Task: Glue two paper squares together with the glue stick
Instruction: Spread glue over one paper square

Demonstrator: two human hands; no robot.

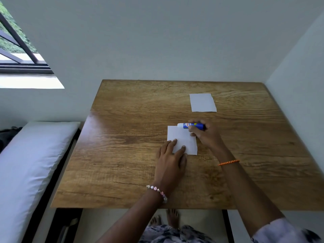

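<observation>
We are working at a wooden bench (pixel 122 155). Our left hand (pixel 171 159) is lying flat, its straight fingertips (pixel 183 146) pressing the near paper square (pixel 182 137) at its 7 o'clock corner; that grip is released. Our right hand (pixel 204 135) is grasping the blue glue stick (pixel 191 125), holding it nearly level, its white end pointing toward 9 o'clock over the square's far edge. The second paper square (pixel 202 102) is lying apart at 12 o'clock. A white pillow (pixel 29 163) is lying at 9 o'clock beside the bench.
</observation>
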